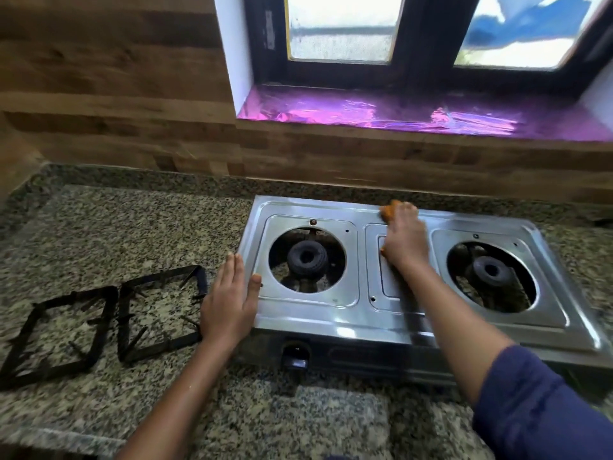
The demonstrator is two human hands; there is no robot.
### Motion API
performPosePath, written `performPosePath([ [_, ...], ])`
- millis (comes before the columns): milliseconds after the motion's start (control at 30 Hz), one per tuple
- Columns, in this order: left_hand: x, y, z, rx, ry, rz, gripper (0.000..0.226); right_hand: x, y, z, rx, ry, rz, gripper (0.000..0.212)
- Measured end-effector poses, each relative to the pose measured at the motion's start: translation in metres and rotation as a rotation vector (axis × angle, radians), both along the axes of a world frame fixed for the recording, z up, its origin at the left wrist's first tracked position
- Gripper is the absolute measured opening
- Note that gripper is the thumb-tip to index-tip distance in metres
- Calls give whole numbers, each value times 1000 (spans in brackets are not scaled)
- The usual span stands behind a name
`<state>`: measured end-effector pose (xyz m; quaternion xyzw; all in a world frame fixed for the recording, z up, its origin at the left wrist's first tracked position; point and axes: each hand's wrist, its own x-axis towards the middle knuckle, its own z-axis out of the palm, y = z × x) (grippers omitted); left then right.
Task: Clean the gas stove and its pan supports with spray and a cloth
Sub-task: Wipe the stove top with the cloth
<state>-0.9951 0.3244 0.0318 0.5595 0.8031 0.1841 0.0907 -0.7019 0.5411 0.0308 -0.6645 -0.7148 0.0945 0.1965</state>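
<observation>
A steel two-burner gas stove [335, 313] stands on the granite counter with both burners bare. My right hand [403, 239] presses an orange cloth [388, 209] onto the stove's top between the burners, near its back edge; the hand covers most of the cloth. My left hand [230, 298] lies flat with straight fingers against the stove's left edge, thumb on the steel. Two black square pan supports [106, 313] lie side by side on the counter, left of the stove. No spray bottle is in view.
The speckled granite counter [132, 227] runs left and in front of the stove. A wood-look wall stands behind it. A window with a purple foil-covered sill [381, 111] is above the stove. A dark knob [297, 358] sits on the stove's front panel.
</observation>
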Motion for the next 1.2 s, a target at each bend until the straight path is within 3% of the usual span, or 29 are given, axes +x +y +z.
performPosePath([
  [100, -1, 1, -2, 12, -35, 7, 89, 53, -19, 4, -74, -15, -97, 54],
  [233, -3, 2, -1, 47, -174, 22, 98, 47, -83, 9, -103, -15, -11, 55],
  [300, -9, 4, 6, 65, -490, 46, 113, 17, -127, 10, -113, 43, 91, 55],
  [333, -12, 3, 9, 91, -764, 82, 119, -2, -147, 11, -107, 66, 161, 55],
  [400, -17, 0, 17, 109, -1287, 170, 107, -45, -179, 10, -60, 84, 295, 57],
  [467, -22, -5, 24, 123, -1451, 210, 95, -88, -197, 11, -25, 84, 406, 60],
  [733, -37, -3, 37, 239, -1274, 177, 89, -210, -195, 18, -103, -49, 671, 62],
  [900, -18, 2, 53, 241, -846, 17, 85, -172, -190, 17, -77, -55, 829, 63],
  [1000, 16, 8, 50, 207, -705, -118, 103, -110, -188, 10, -72, 14, 701, 60],
  [1200, 126, 35, 34, 101, -477, -466, 74, 58, -180, 4, 1, 98, 271, 52],
])
